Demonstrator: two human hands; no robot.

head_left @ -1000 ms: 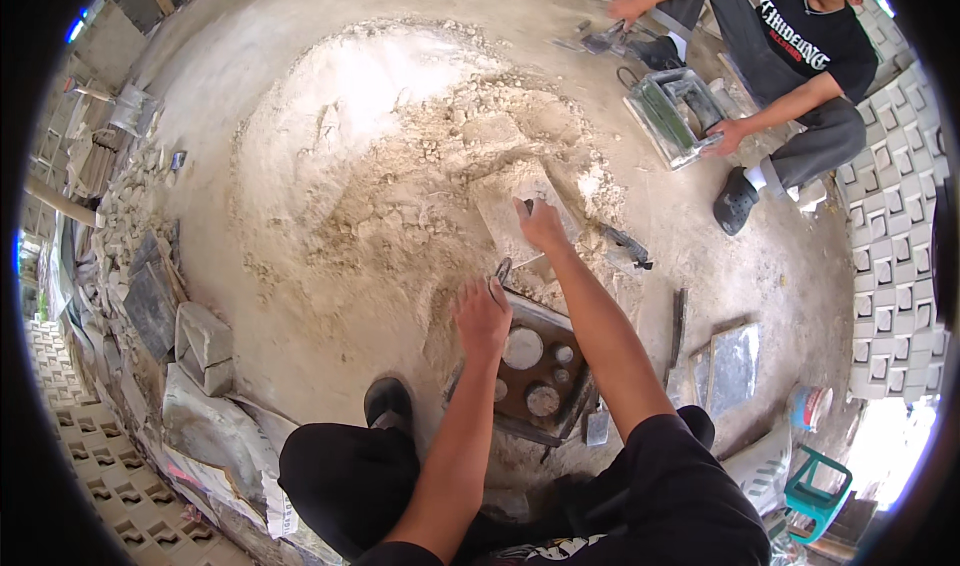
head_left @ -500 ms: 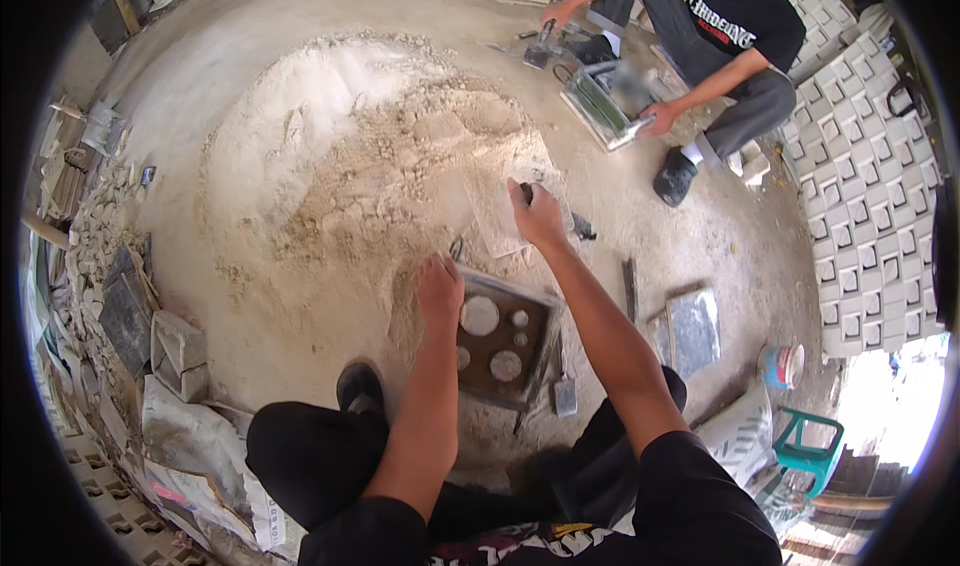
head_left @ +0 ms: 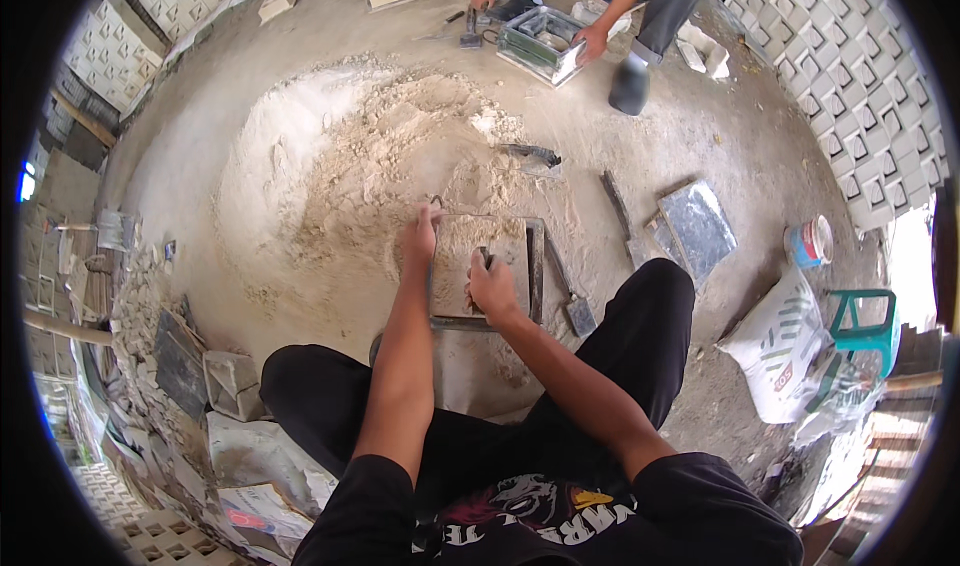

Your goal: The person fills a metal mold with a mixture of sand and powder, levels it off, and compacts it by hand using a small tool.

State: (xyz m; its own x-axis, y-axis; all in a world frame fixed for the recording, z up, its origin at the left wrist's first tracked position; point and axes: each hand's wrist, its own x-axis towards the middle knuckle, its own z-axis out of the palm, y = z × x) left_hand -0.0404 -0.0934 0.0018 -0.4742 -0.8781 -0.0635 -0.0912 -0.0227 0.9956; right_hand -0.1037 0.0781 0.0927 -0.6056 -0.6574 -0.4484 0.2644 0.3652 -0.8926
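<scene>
Gripping a dark handle point(head_left: 485, 257) in the right hand point(head_left: 495, 286), with fingers wrapped snugly round it. Bracing, apparently, with the left hand point(head_left: 421, 234) at the upper-left side of the mould frame point(head_left: 537, 271); blurred there, so cannot tell a pinch from a mere touch. Showing a flat, powder-dusted surface point(head_left: 455, 281) directly beneath the right fingers, inside the frame's rim; hard to separate plate from packed powder at this angle. Keeping frame location simple: under the right fingers, just right of the left ones.

Reading the step, as a judgement, as pressing or levelling powder over the frame. Calling next, probably, for flat, even pressure through the right fingers and a firm left hand against slipping.

Moving outward: noting a wire loop point(head_left: 436, 202) just beyond the left fingertips, then a big pale powder mound point(head_left: 330, 146) ahead and to the left. Logging a small trowel point(head_left: 580, 316) near the right fingers on their right, a curved black tool point(head_left: 533, 153) farther ahead, and a grey slab point(head_left: 697, 224) well off to the right. Spotting, farthest ahead, a co-worker's hand point(head_left: 592, 44) on a green-walled mould point(head_left: 535, 64).
</scene>
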